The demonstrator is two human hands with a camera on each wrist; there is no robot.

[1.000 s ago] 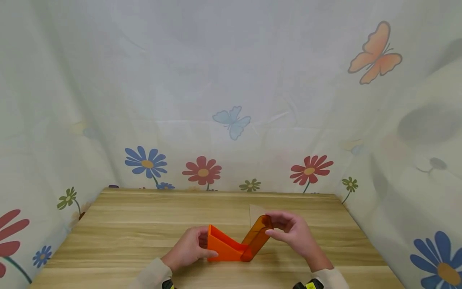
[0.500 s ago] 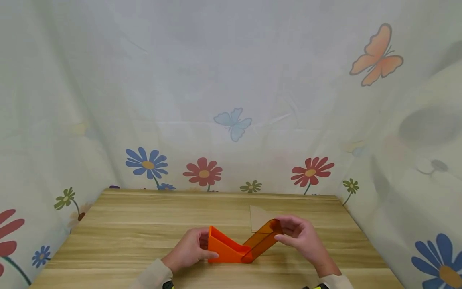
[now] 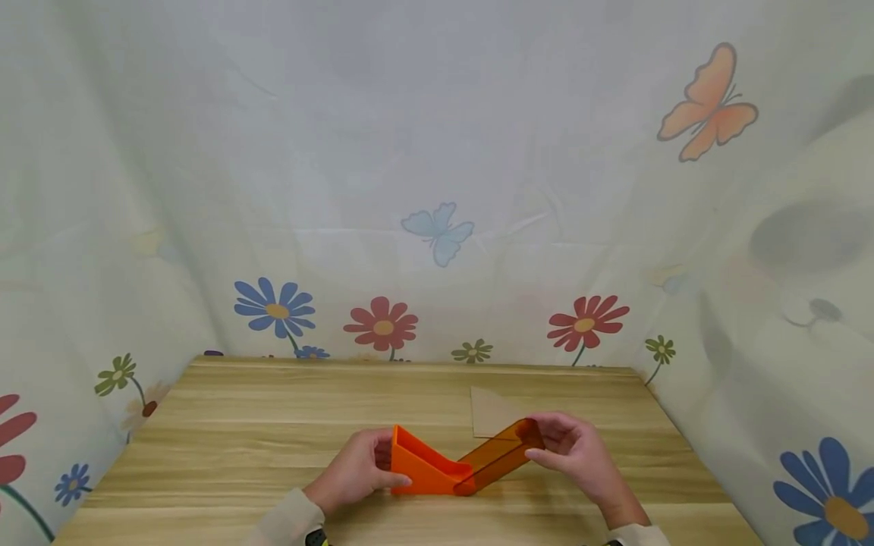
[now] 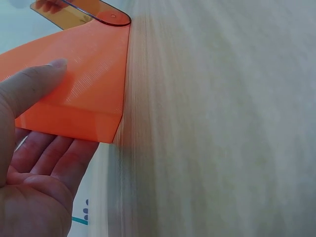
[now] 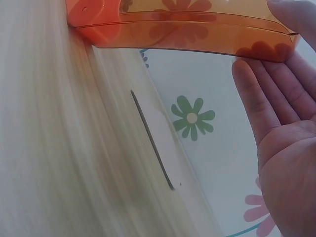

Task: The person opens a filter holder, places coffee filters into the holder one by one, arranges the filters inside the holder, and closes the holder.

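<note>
My left hand (image 3: pixel 362 466) grips orange base (image 3: pixel 426 472), right hand (image 3: pixel 579 456) pinches amber cover (image 3: pixel 501 455), hinge (image 4: pixel 113 17) between their fingers (image 5: pixel 253 94); cover-angling, I judge, next wanting steadiness.

The left hand (image 3: pixel 358 469) grips the left end of an orange holder (image 3: pixel 425 469) on the wood-grain table (image 3: pixel 287 409); the right hand (image 3: pixel 579 461) pinches the upper right end of the adjoining translucent amber cover (image 3: pixel 498 456). Farther back lies a beige sheet (image 3: pixel 488 412).
</note>
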